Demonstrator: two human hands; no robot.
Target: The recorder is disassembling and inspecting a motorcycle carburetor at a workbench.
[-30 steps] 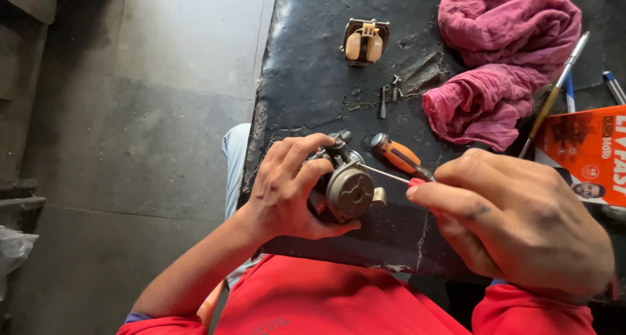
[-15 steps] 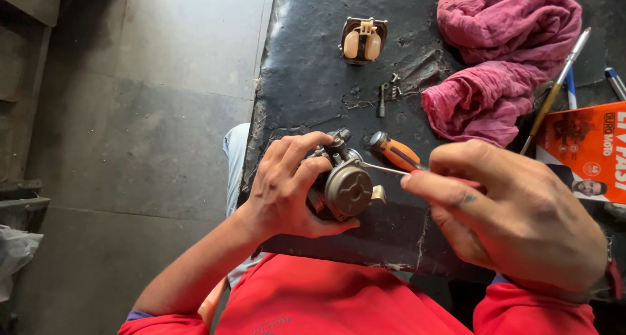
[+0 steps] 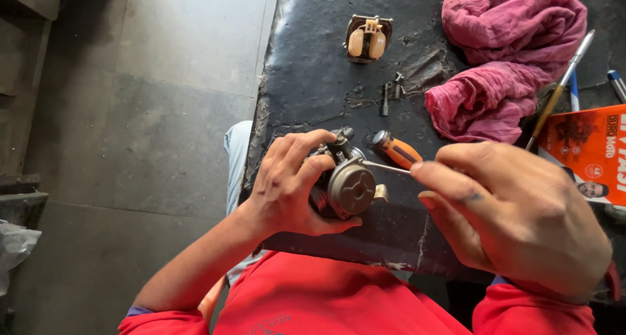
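A small grey metal carburettor body with a round domed cap (image 3: 349,186) is gripped in the left hand (image 3: 287,185), whose fingers (image 3: 312,170) are curled tightly round its far side while the thumb is pressed beneath it, so that the part is held steady just above the near edge of the black, worn workbench (image 3: 313,67) with the round cap turned up toward the eye. A thin, bright metal rod or wire (image 3: 386,167) is pinched between the fingertips of the right hand (image 3: 515,217), the remaining fingers being folded in; its tip is laid against the upper side of the carburettor, apparently so that a narrow opening can be probed, though the exact contact point is too small to be made out. An orange-and-black-handled screwdriver (image 3: 396,150) is left lying on the bench just behind the part, within easy reach. Farther back a pale twin float on a brown base (image 3: 367,39), a few small loose screws (image 3: 390,93) and a crumpled pink cloth (image 3: 502,54) are set out, well apart from the hands.
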